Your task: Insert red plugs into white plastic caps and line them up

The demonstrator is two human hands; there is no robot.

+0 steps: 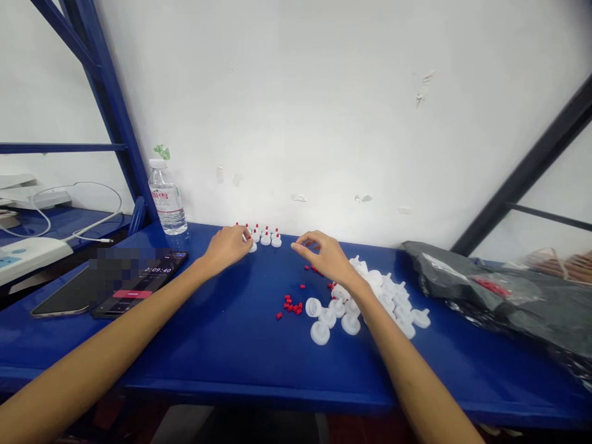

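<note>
Caps (pixel 387 290) lie four o'clock from my nearer right hand (pixel 324 253), grip apart; I can't tell whether left hand (pixel 228 244) clamps a white-based cap (pixel 253 247)

Bare blue desk (pixel 231 351) opens between the left forearm (pixel 143 316) and scattered red tubes (pixel 290 308), a lane ending at red-tipped caps (pixel 266 239) by the wall (pixel 324 123). A white heap of caps (pixel 383 287) and a black bag (pixel 481 296) crowd the right; a bottle (pixel 167 203) and phones (pixel 134 293) obstruct the left.
</note>
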